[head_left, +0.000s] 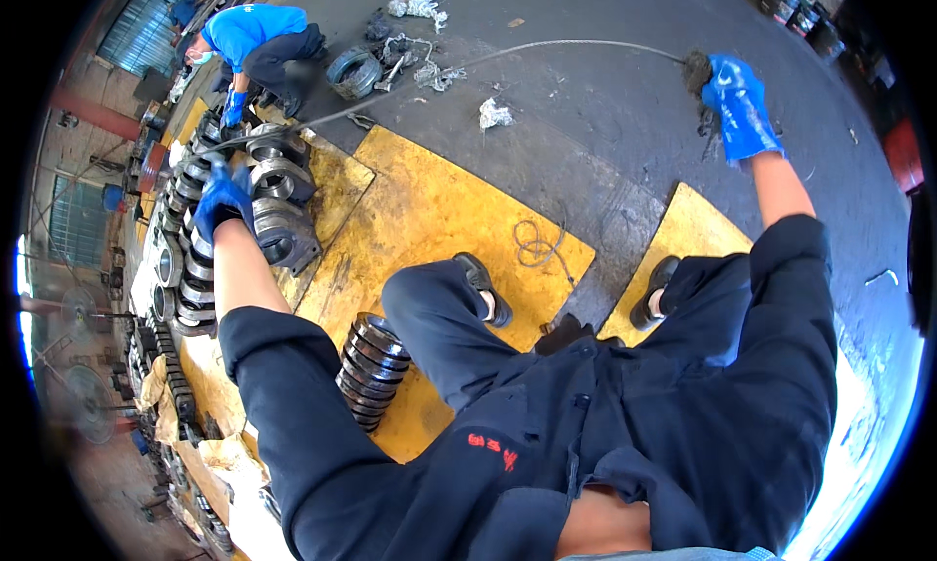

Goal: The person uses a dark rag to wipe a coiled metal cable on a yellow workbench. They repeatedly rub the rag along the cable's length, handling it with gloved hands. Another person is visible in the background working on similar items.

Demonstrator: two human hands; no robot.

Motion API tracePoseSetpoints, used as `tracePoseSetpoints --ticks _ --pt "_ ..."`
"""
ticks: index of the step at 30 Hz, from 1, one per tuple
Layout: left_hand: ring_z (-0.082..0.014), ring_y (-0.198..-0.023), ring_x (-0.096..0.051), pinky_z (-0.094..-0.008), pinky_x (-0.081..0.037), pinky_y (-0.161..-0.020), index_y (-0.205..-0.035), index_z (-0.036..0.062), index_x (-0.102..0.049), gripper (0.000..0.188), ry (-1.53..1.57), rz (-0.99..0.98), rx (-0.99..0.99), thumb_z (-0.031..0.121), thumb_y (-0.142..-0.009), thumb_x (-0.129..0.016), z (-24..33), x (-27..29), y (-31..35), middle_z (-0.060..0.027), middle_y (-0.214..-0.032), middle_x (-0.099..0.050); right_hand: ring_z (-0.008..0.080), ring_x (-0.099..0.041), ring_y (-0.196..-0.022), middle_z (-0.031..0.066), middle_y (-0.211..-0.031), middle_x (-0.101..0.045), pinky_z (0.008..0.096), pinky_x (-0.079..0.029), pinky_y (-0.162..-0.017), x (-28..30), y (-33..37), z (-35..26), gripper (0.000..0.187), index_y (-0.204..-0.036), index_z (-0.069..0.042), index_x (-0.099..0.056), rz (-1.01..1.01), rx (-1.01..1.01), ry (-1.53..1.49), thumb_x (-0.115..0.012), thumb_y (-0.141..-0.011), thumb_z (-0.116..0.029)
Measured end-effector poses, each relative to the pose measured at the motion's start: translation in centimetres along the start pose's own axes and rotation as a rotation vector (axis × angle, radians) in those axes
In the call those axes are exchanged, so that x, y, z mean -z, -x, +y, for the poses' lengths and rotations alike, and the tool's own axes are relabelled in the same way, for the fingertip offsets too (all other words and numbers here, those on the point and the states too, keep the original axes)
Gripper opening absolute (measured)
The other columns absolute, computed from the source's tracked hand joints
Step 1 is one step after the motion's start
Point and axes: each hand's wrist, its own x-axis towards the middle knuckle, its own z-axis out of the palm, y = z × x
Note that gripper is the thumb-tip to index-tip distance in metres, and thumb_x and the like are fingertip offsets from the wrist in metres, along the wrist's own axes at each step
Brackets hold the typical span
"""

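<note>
My right hand [738, 104], in a blue glove, is stretched far out to the right and closed on a dark, matted clump [697, 73] like a dirty rag. From the clump a long thin cable [547, 44] arches left across the floor to just above my left hand [224, 202]. That hand, also blue-gloved, hovers beside thick metal rings [283, 180] stacked in rows. Its fingers are blurred, so whether they grip the cable is unclear. A separate stack of shiny metal rings [373, 371] stands by my left leg.
A co-worker in a blue shirt [256, 32] bends over the far end of the ring rows. Yellow boards [429, 210] lie underfoot, with a loose wire loop [537, 244] on one. A wire coil [353, 73] and white rags [495, 114] lie on the dark floor.
</note>
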Motion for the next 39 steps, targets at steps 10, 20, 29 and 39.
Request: tracePoseSetpoints --ticks 10,20,29,39 --pt "-0.0257 -0.087 -0.066 -0.0344 -0.05 -0.071 -0.127 0.0028 -0.056 0.046 1.256 -0.664 0.748 0.04 -0.101 -0.048 1.2 -17.6 13.8 -0.0154 -0.109 -0.07 0.0373 -0.068 -0.094 0.015 -0.098 -0.071 0.0449 -0.056 -0.082 -10.2 4.2 -12.9 0.022 -0.092 -0.014 -0.074 -0.187 0.307 0.082 -0.069 -0.074 -0.025" --pt "-0.0224 -0.086 -0.066 -0.0354 -0.052 -0.075 -0.122 0.0032 -0.06 0.062 1.361 -1.321 0.488 0.058 -0.1 -0.043 24.4 -21.7 22.2 -0.0144 -0.105 -0.07 0.0346 -0.068 -0.077 0.0118 -0.082 -0.07 0.0444 -0.055 -0.064 -13.7 8.3 -18.5 0.016 -0.079 -0.015 -0.071 0.032 0.504 -0.049 -0.072 -0.064 -0.023" --pt "-0.0378 -0.098 -0.067 -0.0524 -0.053 -0.092 -0.1 -0.001 -0.063 0.034 2.005 -0.882 0.641 0.031 -0.1 -0.052 24.4 -24.5 20.9 -0.0233 -0.106 -0.069 0.0353 -0.069 -0.086 0.012 -0.087 -0.07 0.0467 -0.055 -0.066 -13.3 12.6 -27.9 0.022 -0.084 -0.013 -0.072 -0.113 0.343 -0.351 -0.073 -0.063 -0.02" --pt "-0.0271 -0.075 -0.064 -0.0488 -0.053 -0.084 -0.086 0.0115 -0.06 0.021 2.397 -0.972 0.703 0.031 -0.092 -0.063 18.2 -20.9 17.6 -0.0049 -0.078 -0.064 0.0343 -0.069 -0.088 0.0103 -0.086 -0.072 0.0463 -0.056 -0.07 -21.3 12.0 -27.5 0.017 -0.087 -0.016 -0.074 -0.283 0.531 -0.461 -0.072 -0.071 -0.022"
